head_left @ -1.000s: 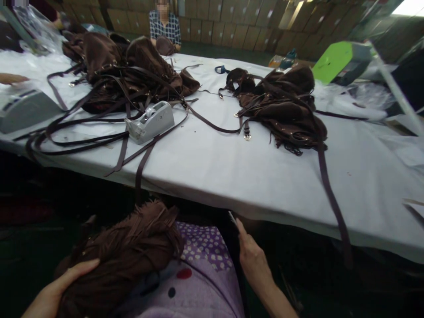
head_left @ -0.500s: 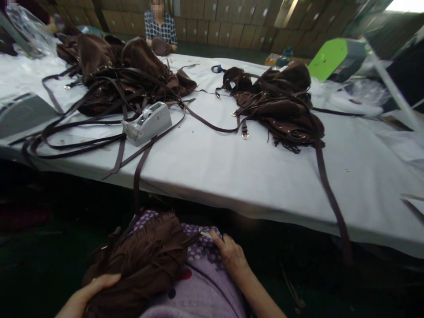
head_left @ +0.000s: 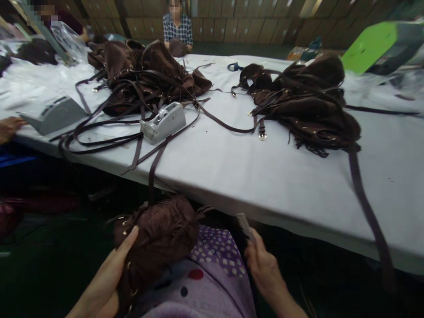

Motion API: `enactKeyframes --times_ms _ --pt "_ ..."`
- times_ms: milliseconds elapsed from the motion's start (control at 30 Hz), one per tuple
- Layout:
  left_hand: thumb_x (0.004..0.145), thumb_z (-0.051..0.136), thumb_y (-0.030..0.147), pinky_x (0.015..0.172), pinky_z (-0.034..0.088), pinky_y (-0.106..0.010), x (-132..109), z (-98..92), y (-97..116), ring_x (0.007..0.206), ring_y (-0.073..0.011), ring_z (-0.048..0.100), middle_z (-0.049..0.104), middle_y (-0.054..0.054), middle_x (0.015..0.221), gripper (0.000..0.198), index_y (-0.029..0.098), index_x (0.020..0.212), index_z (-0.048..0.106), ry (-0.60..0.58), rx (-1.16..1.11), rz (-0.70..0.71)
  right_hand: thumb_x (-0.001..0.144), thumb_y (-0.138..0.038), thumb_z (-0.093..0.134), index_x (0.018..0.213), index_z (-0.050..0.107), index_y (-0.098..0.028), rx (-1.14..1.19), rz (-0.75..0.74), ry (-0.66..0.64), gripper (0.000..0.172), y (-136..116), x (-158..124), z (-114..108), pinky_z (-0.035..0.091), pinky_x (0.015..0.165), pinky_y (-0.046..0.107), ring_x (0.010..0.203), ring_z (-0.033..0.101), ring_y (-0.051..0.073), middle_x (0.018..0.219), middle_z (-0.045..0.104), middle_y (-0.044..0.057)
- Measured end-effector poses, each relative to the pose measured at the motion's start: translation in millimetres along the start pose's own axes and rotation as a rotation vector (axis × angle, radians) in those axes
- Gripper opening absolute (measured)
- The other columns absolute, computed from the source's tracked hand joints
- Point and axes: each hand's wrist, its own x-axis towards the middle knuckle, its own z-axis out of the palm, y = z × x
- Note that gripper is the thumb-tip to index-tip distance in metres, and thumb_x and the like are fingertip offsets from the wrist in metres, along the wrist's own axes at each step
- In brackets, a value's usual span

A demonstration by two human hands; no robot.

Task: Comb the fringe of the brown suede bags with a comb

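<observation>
A brown fringed bag [head_left: 165,238] with metal eyelets rests on my lap against the purple clothing. My left hand [head_left: 111,276] grips its left side, thumb on top; the other fingers are partly hidden behind it. To the right of the bag and apart from it, my right hand [head_left: 265,265] is closed around a small pale comb [head_left: 244,225], whose end points up and left toward the table edge. A dark strap [head_left: 154,170] runs from the table edge down to the bag.
On the white-covered table [head_left: 225,168] lie two heaps of brown bags [head_left: 129,75] with trailing straps. A grey tape dispenser [head_left: 165,123] stands near the front, another dispenser [head_left: 61,115] at left. A person in a checked shirt [head_left: 178,31] sits across; another person's hand [head_left: 9,129] shows at far left.
My right hand has drawn the comb away from the fringe, to the right. The bag has tilted, showing its eyelets, and my left hand has moved up along it. The view has shifted left.
</observation>
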Motion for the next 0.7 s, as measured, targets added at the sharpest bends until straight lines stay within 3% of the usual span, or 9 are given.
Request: enactKeyframes --times_ms 67,133,200,233,300,433,600,700 --pt "0.082 0.061 0.045 0.09 0.052 -0.045 6 12.4 -12 0.105 -0.0304 0.064 0.066 -0.016 0.117 0.057 0.015 0.13 0.053 -0.069 0.017 0.025 0.097 -0.022 0.022 0.144 0.027 -0.021 0.163 -0.245 -0.004 0.047 -71 -2 20 0.048 0.049 0.019 0.05 0.06 0.014 0.068 0.064 0.0" --pt "0.08 0.062 0.05 0.091 0.051 -0.046 9 19.2 -20 0.105 -0.0322 0.063 0.066 -0.017 0.116 0.062 0.013 0.129 0.054 -0.126 0.02 0.006 0.096 -0.019 0.024 0.147 0.019 -0.018 0.187 -0.568 0.023 0.051 -126 -3 39 0.049 0.052 0.019 0.053 0.06 0.014 0.071 0.064 0.001" --pt "0.079 0.063 0.049 0.089 0.052 -0.046 8 20.2 -23 0.104 -0.0328 0.063 0.067 -0.016 0.114 0.061 0.012 0.127 0.056 -0.125 0.014 -0.037 0.093 -0.017 0.033 0.149 0.015 -0.02 0.04 -0.776 0.028 0.058 -152 -1 55 0.049 0.05 0.022 0.055 0.059 0.016 0.071 0.061 0.002" --pt "0.079 0.064 0.048 0.089 0.053 -0.045 7 19.2 -22 0.104 -0.0323 0.064 0.067 -0.016 0.114 0.06 0.013 0.127 0.056 -0.107 0.021 -0.039 0.091 -0.016 0.038 0.149 0.015 -0.022 -0.067 -0.787 0.014 0.063 -153 2 60 0.048 0.05 0.023 0.055 0.059 0.017 0.071 0.06 0.002" --pt "0.08 0.064 0.045 0.088 0.053 -0.044 5 15.9 -18 0.103 -0.0312 0.064 0.067 -0.015 0.115 0.058 0.015 0.128 0.055 -0.055 0.049 -0.009 0.084 -0.008 0.046 0.148 0.019 -0.028 -0.288 -0.629 -0.036 0.073 -134 12 65 0.047 0.049 0.023 0.056 0.059 0.017 0.071 0.058 0.001" --pt "0.082 0.063 0.039 0.091 0.051 -0.044 7 10.7 -21 0.106 -0.03 0.062 0.064 -0.016 0.12 0.06 0.017 0.135 0.048 0.006 0.058 -0.006 0.077 0.005 0.046 0.145 0.028 -0.034 -0.605 -0.205 -0.155 0.081 -66 24 64 0.047 0.053 0.021 0.064 0.064 0.016 0.08 0.061 0.003" --pt "0.083 0.063 0.033 0.093 0.049 -0.044 9 6.7 -29 0.109 -0.0308 0.06 0.065 -0.013 0.118 0.057 0.018 0.136 0.047 0.016 0.066 -0.072 0.08 0.004 0.044 0.145 0.027 -0.036 -0.684 -0.099 -0.208 0.078 1 9 56 0.05 0.057 0.022 0.068 0.067 0.017 0.083 0.063 0.003" --pt "0.084 0.059 0.036 0.09 0.051 -0.044 4 -2.3 -13 0.107 -0.0297 0.061 0.067 -0.01 0.116 0.051 0.02 0.132 0.051 0.068 0.052 -0.01 0.08 0.003 0.04 0.147 0.027 -0.026 -0.722 0.151 -0.24 0.074 49 -5 34 0.052 0.054 0.028 0.062 0.069 0.022 0.077 0.064 0.005"
